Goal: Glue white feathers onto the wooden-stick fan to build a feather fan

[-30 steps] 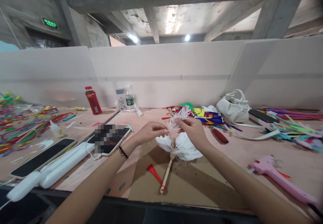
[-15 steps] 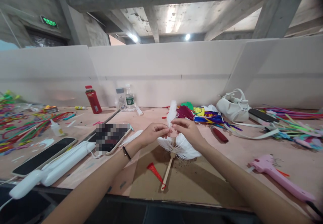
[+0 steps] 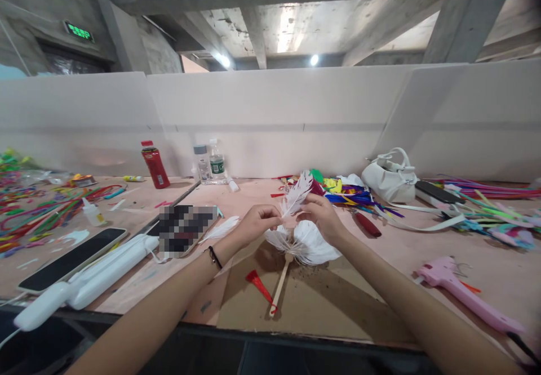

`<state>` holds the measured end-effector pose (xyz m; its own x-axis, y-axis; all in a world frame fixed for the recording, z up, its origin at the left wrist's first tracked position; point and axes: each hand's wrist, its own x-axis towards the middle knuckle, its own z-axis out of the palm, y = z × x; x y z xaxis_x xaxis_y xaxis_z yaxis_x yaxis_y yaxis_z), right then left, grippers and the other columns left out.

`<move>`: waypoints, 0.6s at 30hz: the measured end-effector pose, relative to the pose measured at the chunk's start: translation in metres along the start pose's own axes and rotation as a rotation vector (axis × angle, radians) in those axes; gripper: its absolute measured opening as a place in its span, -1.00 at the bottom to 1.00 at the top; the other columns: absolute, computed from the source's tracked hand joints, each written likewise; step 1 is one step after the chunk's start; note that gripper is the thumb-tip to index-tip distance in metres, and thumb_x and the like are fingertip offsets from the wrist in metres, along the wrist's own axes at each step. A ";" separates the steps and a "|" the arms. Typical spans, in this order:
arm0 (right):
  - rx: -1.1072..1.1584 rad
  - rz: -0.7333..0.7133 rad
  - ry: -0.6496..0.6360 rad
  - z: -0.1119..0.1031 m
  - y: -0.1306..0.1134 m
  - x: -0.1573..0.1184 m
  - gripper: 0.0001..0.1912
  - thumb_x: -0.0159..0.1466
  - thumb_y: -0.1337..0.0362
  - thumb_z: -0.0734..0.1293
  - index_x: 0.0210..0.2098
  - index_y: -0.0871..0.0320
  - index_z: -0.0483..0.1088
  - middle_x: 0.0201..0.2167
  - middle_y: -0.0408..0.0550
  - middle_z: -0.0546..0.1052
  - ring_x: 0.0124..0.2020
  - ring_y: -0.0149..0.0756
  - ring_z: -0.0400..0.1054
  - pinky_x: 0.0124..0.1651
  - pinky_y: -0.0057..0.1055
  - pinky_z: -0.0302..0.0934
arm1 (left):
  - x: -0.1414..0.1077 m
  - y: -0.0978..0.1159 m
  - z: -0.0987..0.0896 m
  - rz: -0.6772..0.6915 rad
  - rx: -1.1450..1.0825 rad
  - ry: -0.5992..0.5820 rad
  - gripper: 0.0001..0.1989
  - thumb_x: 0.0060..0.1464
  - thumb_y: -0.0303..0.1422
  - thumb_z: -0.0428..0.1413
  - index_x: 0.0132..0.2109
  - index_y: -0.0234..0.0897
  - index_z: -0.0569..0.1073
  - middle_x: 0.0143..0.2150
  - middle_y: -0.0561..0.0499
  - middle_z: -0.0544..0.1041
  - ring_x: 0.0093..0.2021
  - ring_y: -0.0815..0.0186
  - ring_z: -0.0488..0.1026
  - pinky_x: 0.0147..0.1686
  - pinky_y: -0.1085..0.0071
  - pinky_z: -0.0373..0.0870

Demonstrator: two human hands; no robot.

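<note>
A loose white feather (image 3: pixel 297 195) stands upright between my hands, its vane spread and ragged at the edges. My left hand (image 3: pixel 262 220) is closed in a pinch at the feather's lower end. The fingers of my right hand (image 3: pixel 321 216) are closed on the vane's right side, partly hidden behind it. Just below lies a white feather fan (image 3: pixel 315 244) with a wooden handle (image 3: pixel 282 285) pointing toward me. A red tassel (image 3: pixel 260 286) is tied to the handle's end. Brown cardboard (image 3: pixel 338 313) lies under the fan.
At right rests a pink hot glue gun (image 3: pixel 465 293), with a red-handled tool (image 3: pixel 367 224) farther in. Coloured feathers (image 3: pixel 346 195) and a white handbag (image 3: pixel 391 178) are at the back. Phones (image 3: pixel 74 259), a white device (image 3: pixel 112 273) and bottles (image 3: pixel 155 166) stand or lie leftward.
My right hand has moved slightly right and up along the feather. The feather's vane, narrow before, now leans right and looks wider and splayed. My left hand stays at its lower end.
</note>
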<state>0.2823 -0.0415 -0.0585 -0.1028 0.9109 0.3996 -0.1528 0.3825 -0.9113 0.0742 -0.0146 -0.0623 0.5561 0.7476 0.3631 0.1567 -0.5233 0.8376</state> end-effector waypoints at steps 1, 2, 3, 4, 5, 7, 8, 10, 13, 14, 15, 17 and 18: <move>0.017 0.011 -0.008 -0.001 -0.001 0.001 -0.82 0.04 0.18 0.41 -0.39 0.13 0.55 -0.39 -0.11 0.57 -0.33 -0.27 0.46 -0.28 -0.37 0.39 | 0.000 0.000 0.000 0.006 0.009 0.004 -0.82 0.11 -0.28 0.19 -0.40 -0.27 0.48 -0.46 0.10 0.40 -0.41 0.36 0.31 -0.35 0.45 0.21; 0.030 0.024 -0.010 -0.003 -0.002 0.002 -0.81 0.04 0.15 0.44 -0.39 0.13 0.54 -0.38 -0.11 0.57 -0.33 -0.27 0.46 -0.27 -0.36 0.40 | 0.000 0.000 0.000 0.012 0.018 -0.002 -0.81 0.12 -0.27 0.19 -0.40 -0.27 0.47 -0.46 0.10 0.40 -0.41 0.36 0.31 -0.35 0.45 0.21; 0.037 0.038 0.000 -0.004 -0.002 0.003 -0.78 0.04 0.12 0.47 -0.40 0.13 0.53 -0.40 -0.12 0.56 -0.34 -0.28 0.45 -0.29 -0.36 0.40 | 0.000 0.000 0.000 0.019 0.029 -0.018 -0.79 0.13 -0.24 0.18 -0.40 -0.27 0.46 -0.46 0.10 0.39 -0.41 0.35 0.31 -0.35 0.45 0.21; 0.039 0.057 0.017 -0.005 -0.001 0.004 -0.75 0.04 0.08 0.50 -0.42 0.13 0.51 -0.43 -0.13 0.55 -0.38 -0.30 0.44 -0.32 -0.38 0.40 | 0.000 0.001 0.001 0.026 0.042 -0.043 -0.75 0.14 -0.21 0.18 -0.41 -0.27 0.45 -0.46 0.10 0.39 -0.41 0.35 0.32 -0.35 0.45 0.21; 0.038 0.080 0.038 -0.005 0.001 0.004 -0.70 0.02 0.05 0.53 -0.46 0.13 0.48 -0.47 -0.14 0.52 -0.43 -0.33 0.42 -0.36 -0.40 0.38 | 0.001 0.001 0.001 0.033 0.057 -0.072 -0.72 0.15 -0.18 0.18 -0.42 -0.27 0.44 -0.46 0.09 0.40 -0.41 0.35 0.32 -0.35 0.44 0.22; 0.039 0.136 0.075 -0.006 0.006 0.005 -0.62 -0.02 0.01 0.57 -0.51 0.14 0.44 -0.56 -0.16 0.47 -0.51 -0.36 0.38 -0.44 -0.42 0.35 | 0.001 0.001 0.002 0.046 0.087 -0.119 -0.67 0.17 -0.13 0.18 -0.42 -0.28 0.44 -0.45 0.08 0.42 -0.40 0.35 0.33 -0.33 0.44 0.23; 0.042 0.162 0.089 -0.006 0.009 0.006 -0.61 -0.05 0.01 0.58 -0.53 0.14 0.42 -0.59 -0.16 0.46 -0.53 -0.36 0.37 -0.46 -0.42 0.35 | 0.001 0.002 0.002 0.051 0.102 -0.134 -0.65 0.18 -0.11 0.17 -0.42 -0.29 0.43 -0.44 0.08 0.42 -0.39 0.35 0.33 -0.32 0.44 0.23; 0.051 0.194 0.113 -0.006 0.013 0.006 -0.60 -0.08 0.02 0.60 -0.54 0.13 0.41 -0.61 -0.15 0.45 -0.54 -0.35 0.37 -0.46 -0.40 0.37 | 0.002 0.002 0.001 0.048 0.135 -0.143 -0.62 0.21 -0.08 0.14 -0.41 -0.29 0.42 -0.42 0.07 0.42 -0.38 0.35 0.33 -0.32 0.44 0.23; 0.050 0.194 0.160 -0.009 0.016 0.009 -0.61 -0.07 0.03 0.61 -0.53 0.14 0.43 -0.59 -0.14 0.47 -0.52 -0.34 0.40 -0.45 -0.42 0.38 | 0.000 0.004 -0.001 0.012 0.210 -0.150 -0.57 0.26 -0.03 0.06 -0.41 -0.27 0.39 -0.48 0.10 0.38 -0.44 0.36 0.31 -0.39 0.45 0.19; 0.047 0.183 0.185 -0.012 0.015 0.010 -0.62 -0.07 0.03 0.60 -0.52 0.14 0.44 -0.59 -0.14 0.48 -0.52 -0.35 0.40 -0.46 -0.44 0.37 | -0.002 0.005 -0.001 -0.004 0.245 -0.166 -0.54 0.27 -0.01 0.04 -0.44 -0.27 0.37 -0.52 0.11 0.35 -0.48 0.37 0.28 -0.43 0.44 0.14; 0.046 0.170 0.214 -0.016 0.014 0.012 -0.62 -0.06 0.03 0.60 -0.51 0.15 0.45 -0.58 -0.14 0.48 -0.52 -0.36 0.40 -0.46 -0.45 0.36 | -0.004 0.007 0.000 -0.021 0.283 -0.191 -0.50 0.26 0.02 0.05 -0.49 -0.26 0.35 -0.58 0.13 0.31 -0.53 0.39 0.24 -0.48 0.43 0.09; 0.049 0.137 0.282 -0.025 0.012 0.017 -0.62 -0.06 0.03 0.60 -0.49 0.13 0.44 -0.57 -0.17 0.49 -0.52 -0.38 0.39 -0.46 -0.48 0.35 | -0.010 0.011 0.005 -0.049 0.359 -0.242 -0.42 0.19 0.06 0.12 -0.60 -0.25 0.26 -0.68 0.16 0.19 -0.62 0.42 0.10 -0.53 0.39 -0.04; 0.053 0.122 0.312 -0.030 0.011 0.020 -0.62 -0.06 0.04 0.60 -0.48 0.12 0.43 -0.56 -0.18 0.50 -0.52 -0.39 0.39 -0.45 -0.48 0.35 | -0.013 0.012 0.009 -0.060 0.420 -0.264 -0.39 0.13 0.08 0.17 -0.64 -0.25 0.22 -0.71 0.17 0.13 -0.64 0.44 0.03 -0.53 0.37 -0.10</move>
<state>0.3085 -0.0141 -0.0639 0.1815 0.9559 0.2307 -0.2092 0.2668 -0.9408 0.0763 -0.0340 -0.0605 0.7147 0.6813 0.1582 0.4800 -0.6423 0.5976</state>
